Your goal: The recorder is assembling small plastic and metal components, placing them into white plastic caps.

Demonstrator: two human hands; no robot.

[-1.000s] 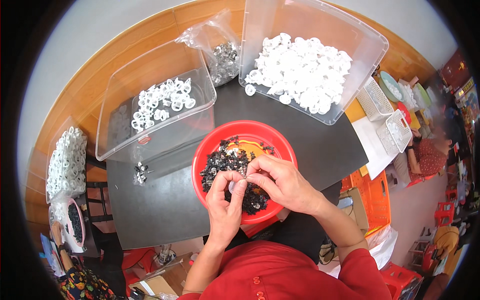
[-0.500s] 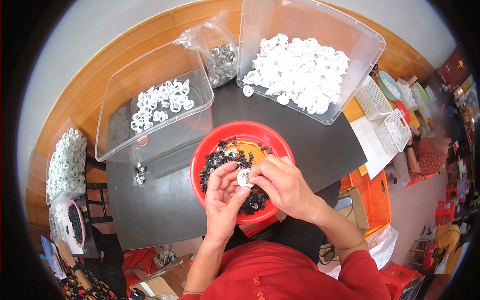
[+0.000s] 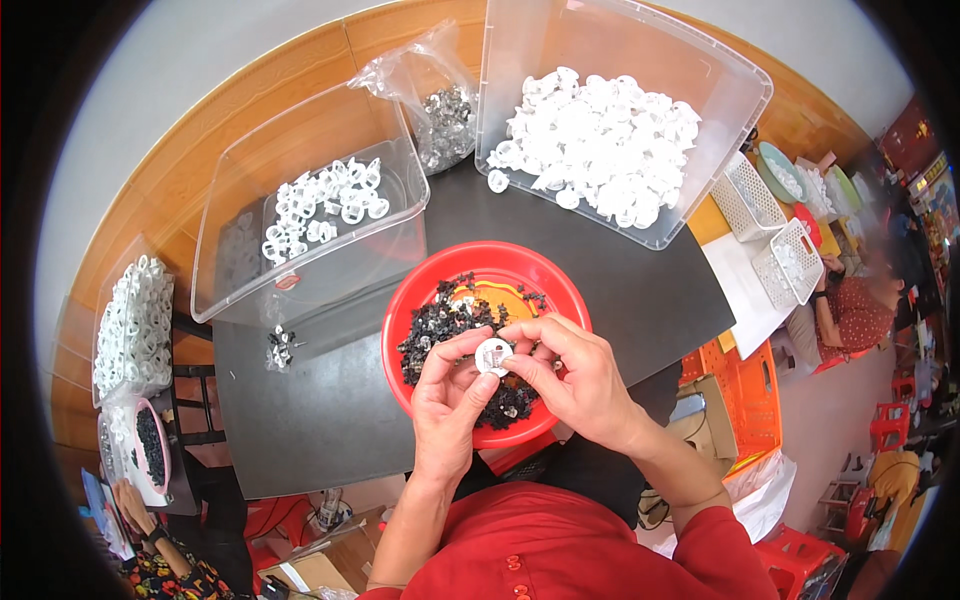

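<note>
Between my two hands is a small round white plastic part [image 3: 493, 356], its face turned up, with a little grey and dark detail in its middle. My left hand [image 3: 452, 385] grips its left edge with the fingers curled behind and the thumb below. The fingertips of my right hand [image 3: 565, 375] pinch its right edge; whether they also hold a tiny piece I cannot make out. Beneath both hands stands a red basin [image 3: 572, 290] holding many small black pieces [image 3: 425, 322] and some clear ones.
A large clear bin [image 3: 665, 240] heaped with white round parts [image 3: 600, 140] stands at the back right. Left of it are a clear bin [image 3: 345, 255] with fewer white parts and a plastic bag [image 3: 445, 125] of small pieces. Loose black pieces [image 3: 280, 345] lie on the dark table [image 3: 320, 430]. Co-workers sit at both sides.
My right fingers have shifted from over the white part to its right edge, so more of its face shows. The left hand has hardly moved.
</note>
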